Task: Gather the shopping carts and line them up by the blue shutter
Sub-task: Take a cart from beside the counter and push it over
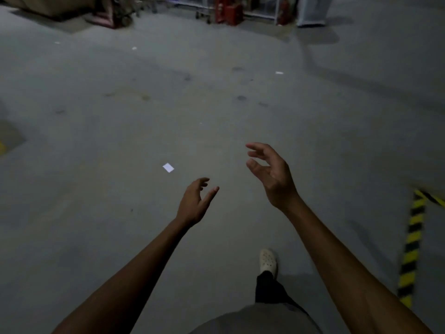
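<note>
Both my arms reach forward over a grey concrete floor [120,131]. My left hand [196,201] hangs relaxed with loosely curled fingers and holds nothing. My right hand [269,172] is a little higher and further right, its fingers spread loosely, also holding nothing. No shopping cart is near my hands. At the far top, small wheels of a metal frame [199,13] show by some red items, too dim to tell whether it is a cart. No blue shutter is in view.
A white paper scrap [168,167] lies on the floor ahead of my left hand. Yellow-black hazard tape [413,239] runs along the floor at the right. Red canisters [228,10] and a shelf stand far ahead; bulky covered goods [60,6] sit top left. My white shoe [268,260] steps forward.
</note>
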Tool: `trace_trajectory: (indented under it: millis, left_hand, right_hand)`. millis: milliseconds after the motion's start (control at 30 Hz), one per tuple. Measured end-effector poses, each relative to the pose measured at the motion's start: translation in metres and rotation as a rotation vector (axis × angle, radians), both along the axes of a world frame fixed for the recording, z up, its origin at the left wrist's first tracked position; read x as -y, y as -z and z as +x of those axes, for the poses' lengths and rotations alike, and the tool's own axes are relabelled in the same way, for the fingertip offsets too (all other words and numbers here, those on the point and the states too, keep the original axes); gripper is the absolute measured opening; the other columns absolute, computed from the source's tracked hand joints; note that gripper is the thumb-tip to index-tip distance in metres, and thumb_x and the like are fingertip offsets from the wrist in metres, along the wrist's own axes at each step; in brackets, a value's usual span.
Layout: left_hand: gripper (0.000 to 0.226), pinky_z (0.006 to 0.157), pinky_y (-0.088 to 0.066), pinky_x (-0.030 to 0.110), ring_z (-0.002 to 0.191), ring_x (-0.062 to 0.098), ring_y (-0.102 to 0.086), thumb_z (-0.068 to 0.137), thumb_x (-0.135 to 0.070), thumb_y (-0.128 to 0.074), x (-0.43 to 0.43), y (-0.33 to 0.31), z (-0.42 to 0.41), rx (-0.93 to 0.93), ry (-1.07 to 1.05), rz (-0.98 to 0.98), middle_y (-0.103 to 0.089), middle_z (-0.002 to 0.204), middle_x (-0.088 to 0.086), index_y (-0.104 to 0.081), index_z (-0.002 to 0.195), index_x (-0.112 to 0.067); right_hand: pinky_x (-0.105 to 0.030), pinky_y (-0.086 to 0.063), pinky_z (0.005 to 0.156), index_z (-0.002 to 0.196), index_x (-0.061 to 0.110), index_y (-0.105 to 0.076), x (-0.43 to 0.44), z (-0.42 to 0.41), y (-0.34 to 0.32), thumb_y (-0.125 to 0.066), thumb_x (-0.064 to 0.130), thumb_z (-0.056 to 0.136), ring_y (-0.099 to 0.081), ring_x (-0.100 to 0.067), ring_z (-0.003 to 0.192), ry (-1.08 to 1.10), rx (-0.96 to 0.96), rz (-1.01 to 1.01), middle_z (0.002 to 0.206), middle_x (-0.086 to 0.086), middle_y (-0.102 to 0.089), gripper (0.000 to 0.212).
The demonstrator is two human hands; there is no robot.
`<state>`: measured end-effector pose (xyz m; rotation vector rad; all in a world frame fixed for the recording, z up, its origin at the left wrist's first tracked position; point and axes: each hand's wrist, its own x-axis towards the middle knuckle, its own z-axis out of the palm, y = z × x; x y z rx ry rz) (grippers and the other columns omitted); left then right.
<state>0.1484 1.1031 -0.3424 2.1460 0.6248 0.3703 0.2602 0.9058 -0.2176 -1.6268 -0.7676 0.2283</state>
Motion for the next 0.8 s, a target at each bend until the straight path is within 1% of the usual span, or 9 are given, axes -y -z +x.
trace_trajectory:
  millis: [167,233,333,400,467,567,633,733,800]
  left_hand:
    - [0.076,0.09,-0.053,0.038,0.109,0.011,-0.06,0.082,-0.08,-0.047,-0.031,-0.002,0.08,-0.033,-0.107,0.004,-0.063,0.126,-0.001,-0.058,0.13,-0.022]
    - [0.077,0.09,-0.054,0.039,0.109,0.011,-0.061,0.082,-0.08,-0.047,-0.04,-0.012,0.115,-0.018,-0.141,-0.001,-0.062,0.126,-0.003,-0.058,0.13,-0.021]
    - [0.074,0.09,-0.054,0.04,0.108,0.009,-0.06,0.083,-0.076,-0.048,-0.056,-0.042,0.163,0.067,-0.192,-0.012,-0.062,0.125,-0.002,-0.058,0.131,-0.02]
    - [0.071,0.089,-0.054,0.036,0.11,0.011,-0.061,0.084,-0.071,-0.049,-0.069,-0.068,0.187,0.155,-0.216,-0.013,-0.063,0.125,-0.001,-0.057,0.132,-0.019]
    - [0.066,0.087,-0.053,0.032,0.112,0.012,-0.061,0.087,-0.067,-0.05,-0.087,-0.093,0.208,0.249,-0.231,0.013,-0.063,0.125,0.0,-0.057,0.132,-0.018]
    - [0.057,0.087,-0.052,0.026,0.114,0.01,-0.061,0.09,-0.06,-0.051,-0.125,-0.124,0.227,0.369,-0.268,0.047,-0.063,0.126,0.001,-0.057,0.131,-0.02]
    - [0.054,0.088,-0.05,0.019,0.116,0.009,-0.061,0.091,-0.059,-0.051,-0.154,-0.135,0.236,0.425,-0.301,0.075,-0.063,0.127,0.0,-0.056,0.13,-0.023]
    - [0.06,0.089,-0.049,0.017,0.117,0.011,-0.06,0.091,-0.069,-0.047,-0.21,-0.137,0.247,0.487,-0.337,0.101,-0.062,0.128,0.002,-0.055,0.13,-0.024]
    - [0.061,0.088,-0.049,0.017,0.117,0.01,-0.06,0.091,-0.07,-0.046,-0.256,-0.13,0.257,0.513,-0.363,0.114,-0.062,0.128,0.002,-0.056,0.13,-0.024]
  right_hand:
    - [-0.02,-0.052,0.09,0.131,0.026,-0.055,-0.041,0.098,-0.025,-0.054,0.057,0.085,-0.055,-0.006,0.124,-0.116,0.0,0.063,0.135,0.005,-0.058,0.056]
    - [-0.019,-0.051,0.09,0.133,0.025,-0.054,-0.054,0.136,-0.028,-0.054,0.057,0.084,-0.055,-0.006,0.124,-0.152,0.003,0.056,0.137,0.004,-0.057,0.058]
    - [-0.012,-0.049,0.085,0.136,0.025,-0.053,-0.08,0.192,-0.021,-0.055,0.058,0.083,-0.054,-0.002,0.123,-0.196,-0.001,0.005,0.138,0.005,-0.056,0.062]
    - [-0.009,-0.047,0.083,0.136,0.028,-0.052,-0.1,0.223,-0.008,-0.054,0.061,0.082,-0.054,0.0,0.123,-0.222,-0.023,-0.048,0.138,0.007,-0.055,0.063]
    - [-0.008,-0.047,0.082,0.135,0.03,-0.051,-0.124,0.25,0.01,-0.055,0.062,0.082,-0.054,-0.002,0.122,-0.239,-0.042,-0.094,0.138,0.008,-0.055,0.062]
    - [-0.008,-0.047,0.08,0.132,0.03,-0.052,-0.168,0.281,0.042,-0.06,0.052,0.086,-0.056,-0.007,0.121,-0.267,-0.089,-0.176,0.135,0.008,-0.056,0.052]
    - [-0.013,-0.047,0.082,0.135,0.026,-0.053,-0.201,0.299,0.064,-0.062,0.044,0.089,-0.057,-0.012,0.12,-0.292,-0.094,-0.231,0.133,0.006,-0.057,0.05]
    - [-0.026,-0.052,0.088,0.135,0.021,-0.053,-0.263,0.325,0.094,-0.066,0.041,0.092,-0.058,-0.015,0.119,-0.327,-0.107,-0.306,0.133,0.003,-0.058,0.049]
    - [-0.024,-0.05,0.085,0.134,0.022,-0.054,-0.312,0.341,0.107,-0.067,0.041,0.092,-0.058,-0.017,0.119,-0.351,-0.096,-0.322,0.132,0.003,-0.058,0.047]
